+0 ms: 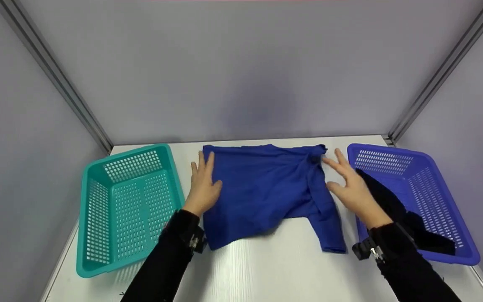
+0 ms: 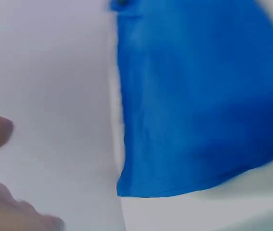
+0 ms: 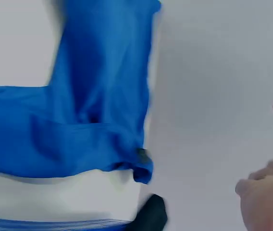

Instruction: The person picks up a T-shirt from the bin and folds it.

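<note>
Shirt (image 1: 262,188) between two baskets (image 1: 128,205)

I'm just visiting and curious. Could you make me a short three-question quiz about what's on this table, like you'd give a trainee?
1. True or false: the teal basket has clothing in it.
2. Which basket holds the black garment? A. the teal basket B. the blue basket C. neither
3. Fill in: the left hand lies with straight fingers at the left edge of the ____ on the white table, while the right hand is open by its right edge.

Key
1. False; only bare mesh shows.
2. B
3. blue shirt
</note>
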Demonstrator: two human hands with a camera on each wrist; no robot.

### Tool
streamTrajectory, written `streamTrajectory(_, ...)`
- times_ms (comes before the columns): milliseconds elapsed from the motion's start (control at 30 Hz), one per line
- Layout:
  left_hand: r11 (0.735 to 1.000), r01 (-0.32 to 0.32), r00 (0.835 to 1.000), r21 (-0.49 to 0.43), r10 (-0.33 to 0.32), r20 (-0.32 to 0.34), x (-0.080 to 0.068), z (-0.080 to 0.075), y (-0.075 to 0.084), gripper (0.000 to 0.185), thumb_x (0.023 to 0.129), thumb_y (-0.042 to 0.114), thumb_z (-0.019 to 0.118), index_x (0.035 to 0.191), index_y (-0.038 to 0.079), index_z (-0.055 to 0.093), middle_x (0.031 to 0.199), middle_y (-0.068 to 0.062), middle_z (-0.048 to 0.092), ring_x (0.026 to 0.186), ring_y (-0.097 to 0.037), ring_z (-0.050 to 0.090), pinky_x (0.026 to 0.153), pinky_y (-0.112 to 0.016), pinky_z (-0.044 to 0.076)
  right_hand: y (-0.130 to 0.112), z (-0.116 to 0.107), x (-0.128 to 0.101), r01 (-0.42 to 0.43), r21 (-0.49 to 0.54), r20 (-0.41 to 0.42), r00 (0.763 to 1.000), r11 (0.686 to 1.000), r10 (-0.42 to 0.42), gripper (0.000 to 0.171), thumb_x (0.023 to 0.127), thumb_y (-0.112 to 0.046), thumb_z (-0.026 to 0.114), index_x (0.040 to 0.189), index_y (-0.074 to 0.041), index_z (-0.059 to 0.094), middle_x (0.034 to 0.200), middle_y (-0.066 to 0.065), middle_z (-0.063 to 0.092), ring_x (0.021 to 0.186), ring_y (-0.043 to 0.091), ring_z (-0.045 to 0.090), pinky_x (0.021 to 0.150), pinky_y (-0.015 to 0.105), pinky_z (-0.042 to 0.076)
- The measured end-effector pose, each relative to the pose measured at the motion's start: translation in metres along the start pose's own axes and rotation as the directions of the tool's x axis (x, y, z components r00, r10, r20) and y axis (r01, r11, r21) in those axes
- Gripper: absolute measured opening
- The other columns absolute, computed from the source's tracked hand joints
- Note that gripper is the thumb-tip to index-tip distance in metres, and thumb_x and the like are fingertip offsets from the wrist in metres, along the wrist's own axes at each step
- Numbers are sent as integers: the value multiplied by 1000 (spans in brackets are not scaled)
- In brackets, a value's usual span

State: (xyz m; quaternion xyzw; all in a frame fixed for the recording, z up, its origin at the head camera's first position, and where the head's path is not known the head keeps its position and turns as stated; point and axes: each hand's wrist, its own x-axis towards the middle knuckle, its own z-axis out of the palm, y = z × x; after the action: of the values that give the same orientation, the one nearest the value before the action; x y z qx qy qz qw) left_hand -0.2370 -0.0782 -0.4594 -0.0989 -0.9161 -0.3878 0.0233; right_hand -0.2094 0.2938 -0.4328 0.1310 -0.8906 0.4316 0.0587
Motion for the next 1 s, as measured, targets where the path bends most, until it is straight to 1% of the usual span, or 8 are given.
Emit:
streamTrajectory(100, 980, -39, 994, 194, 18, 111, -24, 26, -2, 53, 84, 15, 55, 133, 12, 36, 137, -18, 27, 122, -41, 25, 95, -51, 25, 12, 23, -14, 51, -151, 76, 996, 987, -40, 53, 79, -3, 56, 129, -15, 46, 142, 2, 25, 129, 25, 20, 99, 47, 21)
streamTrajectory(167, 964, -71, 974, 255, 13, 224, -42, 43, -3, 42, 83, 22, 58, 123, 12, 48, 122, -15, 42, 110, -37, 41, 87, -47, 35, 23, 38, -25, 80, -216, 153, 987, 973, -47, 50, 79, -3, 56, 128, -12, 47, 139, 8, 32, 128, 28, 23, 99, 46, 22)
streamTrajectory(300, 916, -142, 929, 374, -7, 370, -73, 71, -16, 47, 77, 31, 63, 119, 14, 50, 114, -11, 45, 102, -36, 45, 76, -49, 41, 50, 61, -51, 120, -352, 286, 958, 928, -15, 49, 78, -5, 58, 126, -8, 48, 134, 19, 35, 124, 41, 25, 95, 53, 25)
streamTrajectory(367, 861, -205, 935, 465, 32, 353, -82, 80, -28, 50, 76, 29, 65, 121, 15, 50, 117, -12, 44, 103, -38, 45, 74, -51, 41, 63, 67, -63, 124, -433, 325, 945, 893, 26, 51, 78, -8, 61, 127, -9, 48, 134, 22, 33, 120, 47, 27, 91, 56, 27)
streamTrajectory(500, 730, -268, 961, 629, 158, 225, -87, 87, -54, 37, 79, 13, 60, 115, 13, 53, 114, -12, 47, 97, -34, 48, 66, -47, 44, 81, 73, -80, 95, -558, 317, 943, 824, 106, 53, 75, -15, 66, 126, -9, 49, 130, 25, 35, 112, 50, 35, 85, 56, 34)
streamTrajectory(633, 657, -241, 970, 714, 195, 149, -79, 86, -70, 34, 78, -2, 56, 110, 8, 56, 109, -14, 51, 92, -35, 50, 67, -44, 46, 100, 69, -74, 58, -608, 205, 975, 791, 86, 42, 75, -8, 65, 116, -2, 54, 112, 21, 45, 96, 40, 50, 77, 47, 42)
streamTrajectory(800, 665, -179, 984, 725, 132, 121, -73, 83, -74, 32, 74, 0, 57, 105, 3, 57, 107, -20, 50, 99, -47, 44, 79, -49, 42, 112, 62, -58, -18, -629, 42, 997, 778, 58, 19, 77, 6, 57, 96, 5, 60, 88, 18, 47, 67, 33, 55, 57, 41, 45)
streamTrajectory(1000, 688, -97, 995, 719, 77, 61, -73, 79, -68, 22, 70, 7, 58, 91, 2, 59, 103, -21, 49, 108, -53, 33, 80, -55, 39, 124, 48, -48, -148, -597, -82, 989, 788, 124, 6, 75, 6, 53, 79, 7, 58, 75, 15, 45, 59, 39, 53, 49, 46, 42)
